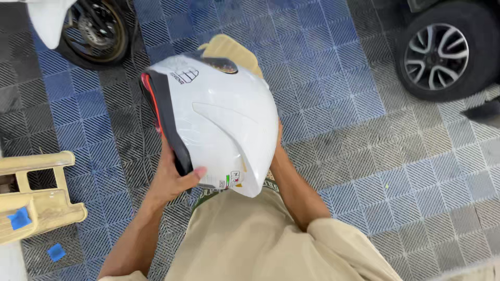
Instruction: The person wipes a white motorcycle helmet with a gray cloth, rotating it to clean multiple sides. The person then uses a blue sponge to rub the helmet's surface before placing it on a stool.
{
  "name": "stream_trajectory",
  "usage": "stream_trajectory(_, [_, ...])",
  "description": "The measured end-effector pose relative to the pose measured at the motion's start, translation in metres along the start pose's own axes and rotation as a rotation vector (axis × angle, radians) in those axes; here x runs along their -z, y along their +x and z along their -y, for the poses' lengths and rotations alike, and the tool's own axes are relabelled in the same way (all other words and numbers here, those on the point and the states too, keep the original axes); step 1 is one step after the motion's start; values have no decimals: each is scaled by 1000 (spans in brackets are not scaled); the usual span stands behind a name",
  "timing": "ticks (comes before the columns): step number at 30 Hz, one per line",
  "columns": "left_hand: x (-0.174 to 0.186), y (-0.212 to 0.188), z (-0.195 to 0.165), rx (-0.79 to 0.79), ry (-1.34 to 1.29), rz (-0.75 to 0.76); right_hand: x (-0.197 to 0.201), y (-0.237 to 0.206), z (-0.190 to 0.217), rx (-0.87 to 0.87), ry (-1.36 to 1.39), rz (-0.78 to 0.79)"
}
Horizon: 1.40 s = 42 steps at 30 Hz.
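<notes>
Head view: one white motorcycle helmet (219, 114), long axis diagonal, upper-left to lower-right, small coloured stickers near the lower rim. Left hand (174, 179) grips the dark rim edge. Right hand hidden behind the shell, grip unclear. Two wheels: motorcycle wheel (96, 31), car wheel (442, 52).

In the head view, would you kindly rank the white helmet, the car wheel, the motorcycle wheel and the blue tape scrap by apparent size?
1. White helmet, though it is nearest the camera.
2. Car wheel.
3. Motorcycle wheel, partly cut off, so unsure against the car wheel.
4. Blue tape scrap.
</notes>
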State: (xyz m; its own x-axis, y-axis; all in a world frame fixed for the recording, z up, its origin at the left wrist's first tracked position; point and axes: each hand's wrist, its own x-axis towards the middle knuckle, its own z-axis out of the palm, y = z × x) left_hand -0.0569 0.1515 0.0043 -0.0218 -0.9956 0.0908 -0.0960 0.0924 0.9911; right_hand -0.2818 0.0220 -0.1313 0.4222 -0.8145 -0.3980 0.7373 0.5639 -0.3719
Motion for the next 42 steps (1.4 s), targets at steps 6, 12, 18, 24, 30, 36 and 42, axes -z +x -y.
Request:
stream_trajectory(6, [-11, 1, 33, -29, -23, -156, 6, -59, 9, 167, -194, -180])
stream_trajectory(12, [-13, -2, 41, -28, 121, -117, -55, -120, 50, 670, -1614, 363])
stream_trajectory(18, [-29, -17, 32, 157, 499, 123, -161, 4, 70, 335, -2004, 626])
stream_trajectory(24, [-39, -15, 48, 31, 267, 41, -175, 130, 38, -374, -2197, 359])
stream_trajectory(30, [-59, 33, 87, 166, -137, -236, -138, 30, 70, 99, -2269, 624])
stream_trajectory(36, [-61, 61, 77, 137, -268, -287, -121, -102, 54, 578, -2539, 628])
stream_trajectory(42, [-54, 64, 43, 190, 83, -89, -124, -58, 78, 428, -2407, 220])
